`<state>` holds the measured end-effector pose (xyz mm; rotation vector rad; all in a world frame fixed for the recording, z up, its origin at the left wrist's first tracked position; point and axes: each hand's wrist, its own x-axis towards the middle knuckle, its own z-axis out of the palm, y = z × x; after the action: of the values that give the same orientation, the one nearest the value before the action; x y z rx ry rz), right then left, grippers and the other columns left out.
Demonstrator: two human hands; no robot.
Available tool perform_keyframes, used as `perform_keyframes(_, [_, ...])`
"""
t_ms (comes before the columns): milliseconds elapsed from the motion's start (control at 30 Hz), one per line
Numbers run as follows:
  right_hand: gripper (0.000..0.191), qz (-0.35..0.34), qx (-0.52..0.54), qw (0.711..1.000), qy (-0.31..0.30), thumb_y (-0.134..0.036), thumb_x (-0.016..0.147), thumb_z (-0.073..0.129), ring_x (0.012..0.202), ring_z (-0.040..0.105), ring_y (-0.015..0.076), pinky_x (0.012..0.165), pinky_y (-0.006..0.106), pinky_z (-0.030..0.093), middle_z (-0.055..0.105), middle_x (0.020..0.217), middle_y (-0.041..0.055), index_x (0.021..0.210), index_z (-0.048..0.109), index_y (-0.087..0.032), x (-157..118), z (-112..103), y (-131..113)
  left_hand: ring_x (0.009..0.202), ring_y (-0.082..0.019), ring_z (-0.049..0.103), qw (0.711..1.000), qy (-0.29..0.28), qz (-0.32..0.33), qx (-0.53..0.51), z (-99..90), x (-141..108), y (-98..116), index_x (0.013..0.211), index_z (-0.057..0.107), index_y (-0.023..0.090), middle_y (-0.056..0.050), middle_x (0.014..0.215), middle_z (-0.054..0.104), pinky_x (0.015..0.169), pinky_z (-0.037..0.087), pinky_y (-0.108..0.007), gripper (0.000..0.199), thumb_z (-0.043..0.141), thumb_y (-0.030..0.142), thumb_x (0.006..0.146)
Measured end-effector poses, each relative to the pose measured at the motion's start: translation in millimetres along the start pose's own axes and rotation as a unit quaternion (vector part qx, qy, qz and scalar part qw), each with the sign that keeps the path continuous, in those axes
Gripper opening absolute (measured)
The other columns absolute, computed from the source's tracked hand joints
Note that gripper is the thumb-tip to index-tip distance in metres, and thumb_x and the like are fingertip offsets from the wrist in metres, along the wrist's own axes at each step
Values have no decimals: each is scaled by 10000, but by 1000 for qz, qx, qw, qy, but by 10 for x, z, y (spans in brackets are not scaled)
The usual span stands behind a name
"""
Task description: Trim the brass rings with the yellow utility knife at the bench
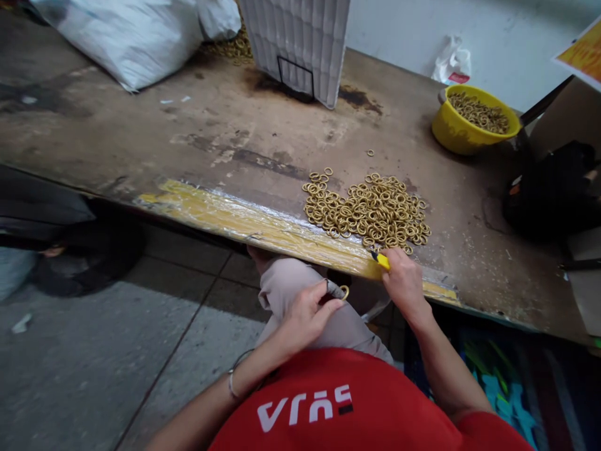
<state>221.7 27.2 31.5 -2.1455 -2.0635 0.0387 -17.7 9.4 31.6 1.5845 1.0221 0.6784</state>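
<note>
Ring [345, 292] in left hand [307, 316] (partly hidden), yellow tool [383, 261] in right [404, 282].

Rings [387, 210] matt brass-coloured metal; bowl [462, 133] smooth yellow plastic.

A bulging white sack [126, 37] lies on the far left of the worn brown table [154, 131], and a pale ridged panel [295, 37] stands farther along, a black wire frame [295, 70] at its lower front. A crumpled white plastic bag [453, 62] sits against the pale wall [399, 37], a dark bulky object [556, 188] stands at the right, and a white scrap [22, 323] lies on the grey floor [94, 351].
</note>
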Motion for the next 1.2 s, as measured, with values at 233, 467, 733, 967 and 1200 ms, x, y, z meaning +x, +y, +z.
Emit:
perform_keyframes(233, [203, -32, -51, 998, -15, -87, 862, 550, 831, 579, 191, 681, 290, 341, 661, 970, 84, 948, 711, -175, 316, 98, -120, 771, -199, 554, 983, -35, 46, 173, 193, 70, -290, 768, 508, 189, -47, 851, 577, 693, 443, -311, 133, 539, 157, 894])
perform_keyframes(467, [196, -16, -69, 995, -74, -80, 880, 520, 819, 606, 196, 664, 298, 342, 681, 978, 115, 902, 699, -155, 518, 104, -275, 876, -212, 610, 974, -79, 60, 203, 139, 59, -306, 846, 560, 191, -59, 947, 641, 770, 476, -317, 88, 532, 121, 893])
perform_keyframes(733, [300, 51, 453, 886, -79, -452, 871, 600, 560, 477, 116, 558, 246, 371, 596, 648, -7, 708, 602, -199, 474, 17, -176, 664, -178, 578, 987, -41, 4, 156, 149, 72, -319, 738, 483, 214, 0, 709, 612, 616, 414, -277, 174, 611, 199, 854])
perform_keyframes(967, [430, 171, 706, 652, -218, -514, 650, 835, 407, 394, 56, 380, 177, 290, 565, 553, -62, 752, 557, -203, 248, -23, -365, 675, -141, 665, 990, 117, 4, -74, 108, 119, -155, 894, 599, 191, -12, 795, 731, 640, 519, -239, 89, 637, 272, 886])
perform_keyframes(1200, [431, 178, 736, 589, -282, -493, 660, 835, 392, 360, 44, 370, 161, 271, 508, 514, -83, 729, 524, -202, 80, 50, -555, 722, -169, 675, 982, 170, 72, -28, 99, 194, -153, 916, 710, 177, -34, 822, 760, 709, 543, -271, 111, 716, 252, 835])
